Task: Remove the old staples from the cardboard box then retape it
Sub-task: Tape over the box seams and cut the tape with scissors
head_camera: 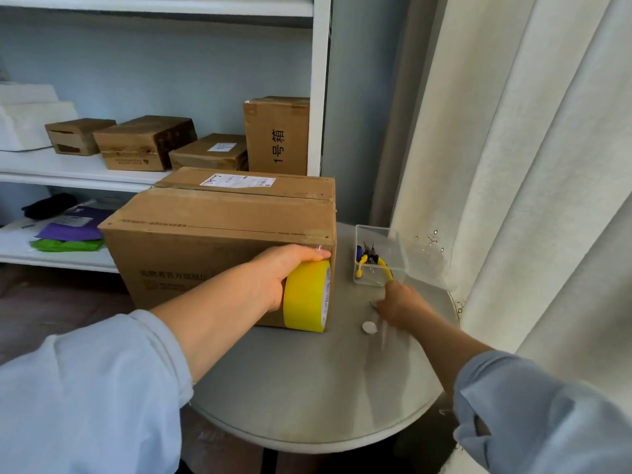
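Left hand [280, 271]: fingers curled over the top of a yellow tape roll [306, 295], which is gripped and held on edge against the near right corner of the cardboard box [219, 234].

Right hand [400, 304]: blurred; fingers appear bent around a small metal item by the table surface, but the grip cannot be told for certain.

Cardboard box: closed, flaps met at a centre seam, printed label on top, stood on the round grey table [325, 388].

Clear plastic tub [381, 256]: set to the right of the box, near the right hand; yellow-handled pliers [374, 263] are held inside it.

Small white disc [369, 327]: laid on the table between tape roll and right hand.

White shelving [68, 165]: behind the table, stocked with smaller cartons
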### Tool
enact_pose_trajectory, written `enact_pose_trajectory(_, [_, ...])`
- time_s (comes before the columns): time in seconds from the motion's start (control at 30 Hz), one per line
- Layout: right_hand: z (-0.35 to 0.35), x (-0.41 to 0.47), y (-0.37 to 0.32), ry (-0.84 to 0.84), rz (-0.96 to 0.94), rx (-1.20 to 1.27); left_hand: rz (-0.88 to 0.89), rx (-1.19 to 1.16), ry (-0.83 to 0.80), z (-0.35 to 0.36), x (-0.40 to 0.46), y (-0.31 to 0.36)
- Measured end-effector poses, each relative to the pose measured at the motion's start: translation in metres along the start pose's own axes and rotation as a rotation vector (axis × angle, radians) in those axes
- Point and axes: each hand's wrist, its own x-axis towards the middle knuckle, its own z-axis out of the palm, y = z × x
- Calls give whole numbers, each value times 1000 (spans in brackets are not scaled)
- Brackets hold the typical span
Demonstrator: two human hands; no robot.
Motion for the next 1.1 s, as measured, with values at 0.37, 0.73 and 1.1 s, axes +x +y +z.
enact_pose_trajectory(0.37, [13, -16, -6, -71, -82, 349, 37, 31, -70, -18, -22, 2])
enact_pose_trajectory(0.73, [-78, -56, -21, -569, -428, 1023, 68, -36, -14, -23, -26, -7])
enact_pose_trajectory(1.1, [-92, -59, -46, -629, -383, 636, 82, 18, -28, -27, -29, -5])
